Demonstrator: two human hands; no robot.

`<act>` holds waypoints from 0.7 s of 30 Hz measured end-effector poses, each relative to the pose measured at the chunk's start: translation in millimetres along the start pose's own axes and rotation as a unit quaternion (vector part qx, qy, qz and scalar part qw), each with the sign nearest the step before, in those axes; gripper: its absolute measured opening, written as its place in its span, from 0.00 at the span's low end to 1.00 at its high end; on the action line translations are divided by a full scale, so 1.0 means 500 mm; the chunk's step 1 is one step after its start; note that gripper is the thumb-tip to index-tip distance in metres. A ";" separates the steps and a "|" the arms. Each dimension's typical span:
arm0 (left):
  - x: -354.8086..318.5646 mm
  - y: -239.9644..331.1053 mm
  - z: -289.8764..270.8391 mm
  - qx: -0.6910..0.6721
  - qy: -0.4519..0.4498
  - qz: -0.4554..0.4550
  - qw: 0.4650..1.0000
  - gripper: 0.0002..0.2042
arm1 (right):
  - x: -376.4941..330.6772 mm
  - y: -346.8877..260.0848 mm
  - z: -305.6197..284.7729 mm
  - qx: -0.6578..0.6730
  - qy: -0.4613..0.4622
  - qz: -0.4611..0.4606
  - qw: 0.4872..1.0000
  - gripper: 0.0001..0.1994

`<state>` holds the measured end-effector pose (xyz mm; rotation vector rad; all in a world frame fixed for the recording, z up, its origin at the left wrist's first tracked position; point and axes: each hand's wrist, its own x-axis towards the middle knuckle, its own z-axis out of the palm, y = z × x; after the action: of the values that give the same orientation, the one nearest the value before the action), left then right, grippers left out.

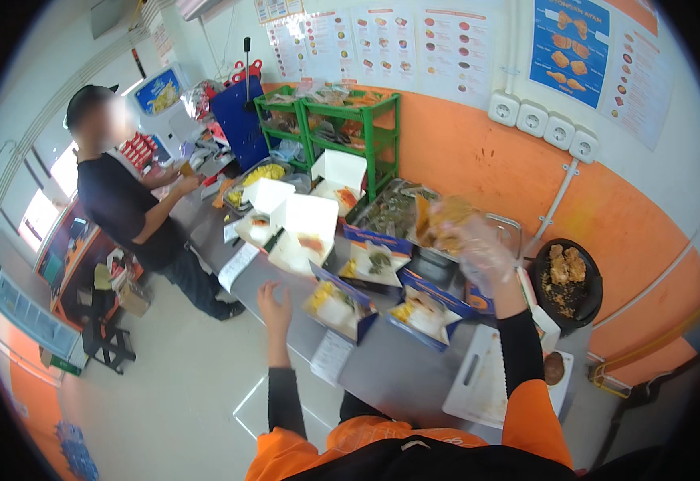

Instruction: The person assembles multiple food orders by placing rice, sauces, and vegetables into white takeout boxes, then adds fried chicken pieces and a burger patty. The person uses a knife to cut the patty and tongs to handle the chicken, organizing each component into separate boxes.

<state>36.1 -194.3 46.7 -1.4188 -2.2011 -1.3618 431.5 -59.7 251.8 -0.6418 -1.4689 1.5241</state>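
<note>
My right hand (488, 260), in a clear plastic glove, grips a golden-brown piece of fried chicken (449, 224) above the metal trays at the back of the counter; motion blurs it slightly. My bare left hand (274, 305) is raised at the counter's front edge, fingers apart and holding nothing. Between my hands stand open blue food boxes (434, 343) with rice and yellow food inside. Further left, white-lined boxes (311, 215) have their lids up, with red sauce in them. A steel tray (394, 188) of green leafy food lies behind.
At the right are a black pan (564, 317) with fried chicken and crumbs, and a white cutting board (478, 385). A green rack (378, 120) stands against the wall. Paper slips (331, 357) lie along the front edge. Another person (125, 188) works at the counter's far left.
</note>
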 end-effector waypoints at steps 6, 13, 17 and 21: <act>0.181 -0.034 0.214 0.208 -0.165 -0.023 0.964 0.40 | 0.299 0.180 0.256 -0.050 -0.253 0.103 0.961 0.28; 0.198 -0.096 0.214 0.124 -0.229 -0.031 0.965 0.40 | 0.475 0.442 0.394 -0.487 -0.409 -0.050 0.771 0.21; 0.219 -0.138 0.200 0.079 -0.224 -0.035 0.971 0.33 | 0.473 0.497 0.464 -0.753 -0.373 0.005 0.541 0.21; 0.244 -0.171 0.177 0.049 -0.229 -0.029 0.972 0.29 | 0.445 0.541 0.491 -0.787 -0.307 -0.081 0.529 0.16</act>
<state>-69.7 -60.4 17.3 -1.7879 -2.5591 -0.9969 53.2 37.9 78.0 -0.8494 -3.2142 -0.3283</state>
